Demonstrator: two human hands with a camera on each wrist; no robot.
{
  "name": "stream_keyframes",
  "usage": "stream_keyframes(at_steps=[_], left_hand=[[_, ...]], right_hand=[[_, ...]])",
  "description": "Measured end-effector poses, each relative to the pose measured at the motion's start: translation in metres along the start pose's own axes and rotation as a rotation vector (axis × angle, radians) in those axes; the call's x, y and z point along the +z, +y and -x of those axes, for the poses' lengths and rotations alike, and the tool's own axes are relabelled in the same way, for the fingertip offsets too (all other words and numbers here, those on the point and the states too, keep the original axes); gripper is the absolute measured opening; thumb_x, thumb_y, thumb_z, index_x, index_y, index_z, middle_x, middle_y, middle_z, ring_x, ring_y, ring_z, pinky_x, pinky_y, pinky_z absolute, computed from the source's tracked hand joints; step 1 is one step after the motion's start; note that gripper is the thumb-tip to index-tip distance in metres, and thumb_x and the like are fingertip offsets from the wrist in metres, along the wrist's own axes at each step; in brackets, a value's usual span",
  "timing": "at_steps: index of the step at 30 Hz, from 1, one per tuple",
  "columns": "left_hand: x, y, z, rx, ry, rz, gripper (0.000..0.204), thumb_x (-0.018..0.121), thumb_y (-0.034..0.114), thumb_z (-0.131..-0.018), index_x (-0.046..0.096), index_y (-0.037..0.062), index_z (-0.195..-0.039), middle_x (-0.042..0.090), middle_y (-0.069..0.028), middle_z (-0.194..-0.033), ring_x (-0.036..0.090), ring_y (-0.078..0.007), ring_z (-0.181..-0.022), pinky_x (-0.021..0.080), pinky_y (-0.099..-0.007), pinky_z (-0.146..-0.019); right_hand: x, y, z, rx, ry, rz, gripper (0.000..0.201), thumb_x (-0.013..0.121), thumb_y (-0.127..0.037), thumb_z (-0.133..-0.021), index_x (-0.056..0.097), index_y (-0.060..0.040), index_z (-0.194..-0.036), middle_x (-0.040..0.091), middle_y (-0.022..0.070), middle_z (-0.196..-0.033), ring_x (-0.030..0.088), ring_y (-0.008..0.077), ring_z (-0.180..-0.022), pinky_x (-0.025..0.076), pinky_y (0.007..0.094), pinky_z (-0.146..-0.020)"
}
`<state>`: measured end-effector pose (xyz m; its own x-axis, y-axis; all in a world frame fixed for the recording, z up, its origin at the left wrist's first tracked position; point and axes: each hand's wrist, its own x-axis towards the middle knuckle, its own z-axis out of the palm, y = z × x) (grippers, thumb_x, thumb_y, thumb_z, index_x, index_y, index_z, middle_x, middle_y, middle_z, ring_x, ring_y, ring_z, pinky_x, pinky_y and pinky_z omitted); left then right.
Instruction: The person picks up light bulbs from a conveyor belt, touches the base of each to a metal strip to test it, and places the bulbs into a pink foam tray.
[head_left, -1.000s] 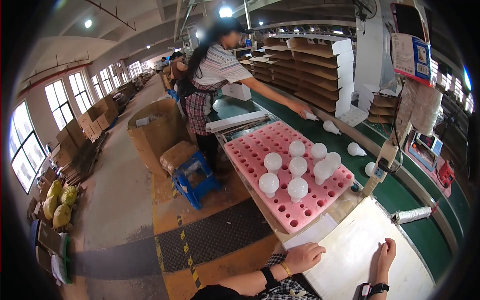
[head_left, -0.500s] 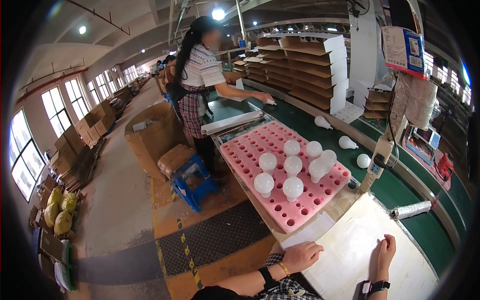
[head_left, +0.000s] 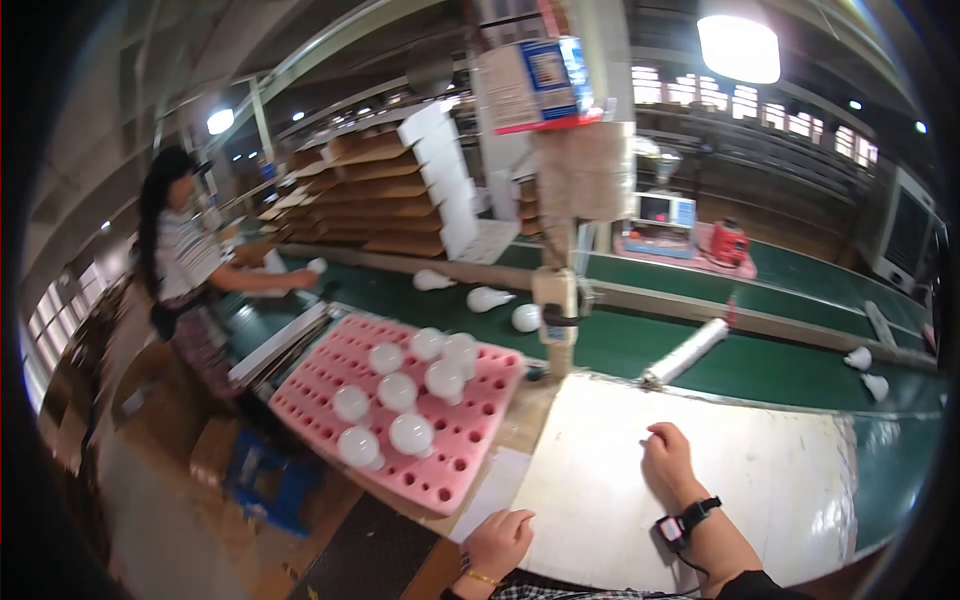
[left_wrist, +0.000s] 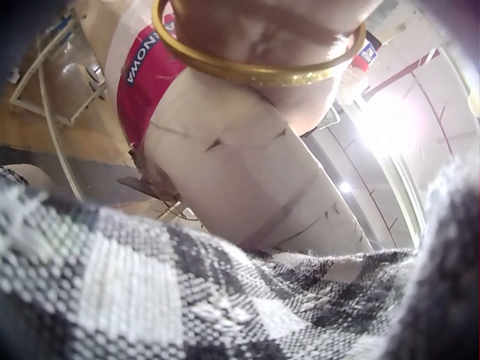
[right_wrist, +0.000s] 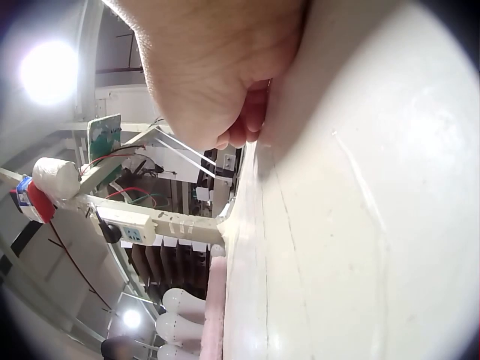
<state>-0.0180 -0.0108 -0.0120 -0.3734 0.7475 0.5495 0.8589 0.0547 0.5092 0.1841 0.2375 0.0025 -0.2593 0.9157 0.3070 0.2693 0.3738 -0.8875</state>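
My right hand (head_left: 668,462) rests on the white work board (head_left: 600,450), fingers loosely curled and holding nothing. In the right wrist view its palm and fingertips (right_wrist: 238,133) lie against that pale surface. By the board's near left edge is my left hand (head_left: 500,540), also relaxed and without an object. The left wrist view shows a gold bangle (left_wrist: 262,73) and checked cloth (left_wrist: 195,300), with most of the hand out of frame. Left of the board, a pink foam tray (head_left: 315,385) with rows of holes bears several white light bulbs (head_left: 411,433).
Behind the board runs a green conveyor belt (head_left: 610,345) carrying loose bulbs (head_left: 488,299) and a wrapped roller (head_left: 688,352). A post with a power socket (head_left: 553,305) rises at the board's back left corner. Another person (head_left: 185,260) stands at the far left, one hand at a bulb.
The head view has swung right, bringing more of the belt into sight. Both my hands stay resting at the board. The other person's arm has drawn back from along the belt.
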Motion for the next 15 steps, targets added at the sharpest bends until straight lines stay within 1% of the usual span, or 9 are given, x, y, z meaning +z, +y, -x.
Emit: stream_keyframes(at_steps=[2,3,4,5,6,8,15], left_hand=[[-0.007,0.007,-0.007,0.019,0.029,0.051,0.01,0.065,0.01,-0.079,0.069,0.0149,-0.086,0.062,-0.0047,-0.073,0.062,-0.0249,-0.069,0.051,-0.0355,-0.061],[-0.006,0.01,-0.005,0.046,0.013,0.071,0.01,0.065,0.01,-0.079,0.069,0.0149,-0.086,0.062,-0.0047,-0.073,0.062,-0.0249,-0.069,0.051,-0.0355,-0.061],[-0.005,0.01,0.0,0.036,0.014,0.051,0.011,0.062,0.009,-0.082,0.068,0.0109,-0.091,0.063,-0.009,-0.08,0.062,-0.0292,-0.075,0.051,-0.0384,-0.066],[-0.003,0.009,0.003,0.022,0.018,0.028,0.013,0.059,0.008,-0.085,0.067,0.007,-0.096,0.064,-0.0132,-0.087,0.062,-0.0335,-0.081,0.051,-0.0412,-0.071],[-0.002,0.008,0.003,0.041,0.008,0.037,0.013,0.059,0.008,-0.085,0.067,0.007,-0.096,0.064,-0.0132,-0.087,0.062,-0.0335,-0.081,0.051,-0.0412,-0.071],[-0.001,0.008,0.003,0.025,0.017,0.027,0.013,0.06,0.008,-0.084,0.067,0.0084,-0.095,0.065,-0.0124,-0.088,0.062,-0.0335,-0.082,0.051,-0.0417,-0.072],[0.0,0.004,0.004,0.04,-0.007,0.033,0.015,0.06,0.009,-0.084,0.066,0.0079,-0.098,0.065,-0.0128,-0.088,0.062,-0.0332,-0.084,0.051,-0.0411,-0.073]], right_hand=[[-0.003,0.028,-0.006,-0.16,-0.017,0.13,0.017,0.053,-0.003,-0.086,0.065,0.0011,-0.098,0.066,0.0127,-0.091,0.064,0.0206,-0.08,0.053,0.0314,-0.075],[-0.005,0.028,-0.006,-0.136,-0.026,0.116,0.017,0.054,-0.005,-0.086,0.065,0.0001,-0.098,0.066,0.0135,-0.093,0.064,0.024,-0.083,0.052,0.0331,-0.078],[-0.005,0.025,-0.005,-0.112,-0.038,0.096,0.018,0.055,-0.006,-0.085,0.066,-0.0009,-0.098,0.066,0.0143,-0.094,0.064,0.0273,-0.086,0.052,0.0347,-0.08],[-0.006,0.02,-0.004,-0.104,-0.044,0.103,0.018,0.054,-0.007,-0.086,0.066,-0.0011,-0.099,0.066,0.0143,-0.095,0.064,0.0268,-0.086,0.052,0.0349,-0.08],[-0.007,0.019,-0.004,-0.096,-0.021,0.107,0.018,0.054,-0.007,-0.086,0.066,-0.0011,-0.099,0.066,0.0143,-0.095,0.064,0.0268,-0.086,0.052,0.0349,-0.08],[-0.007,0.021,-0.004,-0.118,-0.043,0.13,0.018,0.055,-0.007,-0.086,0.066,-0.0014,-0.099,0.066,0.0145,-0.095,0.064,0.0273,-0.086,0.051,0.0349,-0.079],[-0.007,0.021,-0.003,-0.138,-0.033,0.135,0.017,0.055,-0.008,-0.087,0.066,-0.0031,-0.099,0.065,0.0128,-0.093,0.063,0.0243,-0.081,0.051,0.0327,-0.075]])
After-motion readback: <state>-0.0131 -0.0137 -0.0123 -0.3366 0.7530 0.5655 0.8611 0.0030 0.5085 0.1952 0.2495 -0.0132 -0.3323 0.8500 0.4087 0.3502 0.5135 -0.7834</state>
